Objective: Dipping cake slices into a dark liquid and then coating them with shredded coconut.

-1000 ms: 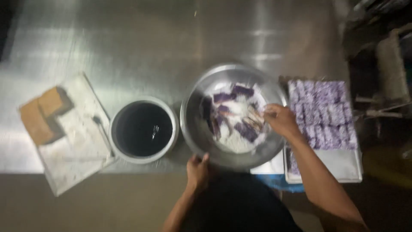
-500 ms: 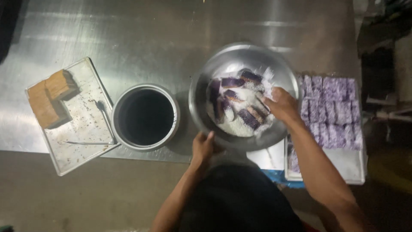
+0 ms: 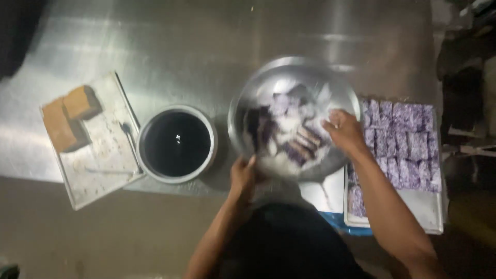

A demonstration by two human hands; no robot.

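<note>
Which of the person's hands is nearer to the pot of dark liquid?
Left. The left hand grips the near rim of the bowl, just right of the pot. The right hand is inside the bowl at its far right side, well away.

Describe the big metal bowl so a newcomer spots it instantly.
On the steel table, look right of centre, between the dark-filled pot and the tray of purple squares. The wide shiny metal bowl sits there, left hand on its near rim, right hand inside among purple pieces in white coating.

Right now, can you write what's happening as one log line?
left hand: gripping round metal bowl rim | right hand: inside bowl among purple coated pieces | beside: tray of purple pieces
</note>
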